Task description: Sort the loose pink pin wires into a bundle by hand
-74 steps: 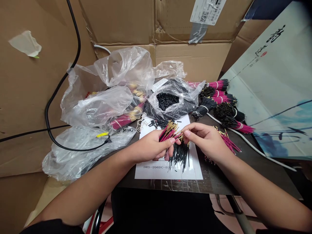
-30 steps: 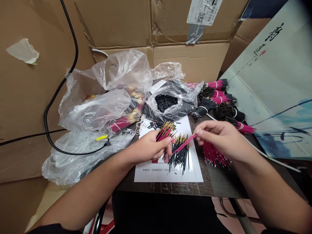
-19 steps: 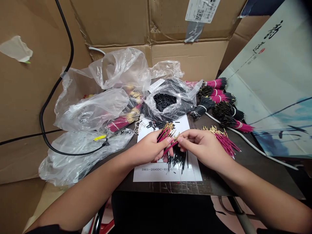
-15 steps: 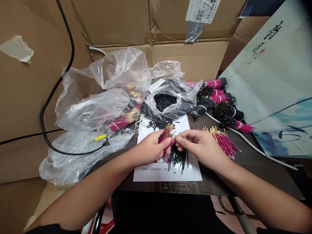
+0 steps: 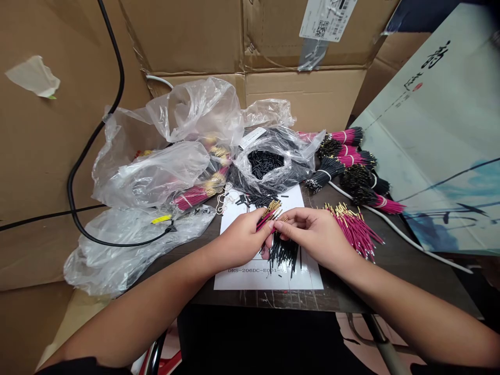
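Observation:
My left hand (image 5: pixel 242 235) is closed around a bunch of magenta wires (image 5: pixel 269 212) with gold-coloured pin ends pointing up and away. My right hand (image 5: pixel 318 233) meets it at the left thumb, its thumb and forefinger pinched at the wire ends. What sits between those fingertips is too small to make out fully. Below the hands, a heap of black wires (image 5: pixel 287 258) lies on a printed white sheet (image 5: pixel 230 281), partly covered by the hands. Small black sleeves (image 5: pixel 261 200) are scattered at the sheet's far end. Right of my right hand lies a loose pile of magenta wires (image 5: pixel 357 229).
An opened plastic bag (image 5: pixel 299 174) of black sleeves stands behind the sheet. Tied wire bundles (image 5: pixel 326 172) lie at the back right, beside a white cable (image 5: pixel 414 245). Crumpled clear bags (image 5: pixel 148 182) and a black cable (image 5: pixel 69 179) occupy the left. Cardboard (image 5: pixel 300 96) walls the back.
My right fingertips have moved slightly left, closer against the left thumb and the bunch. The left hand keeps its hold. The view has shifted a little.

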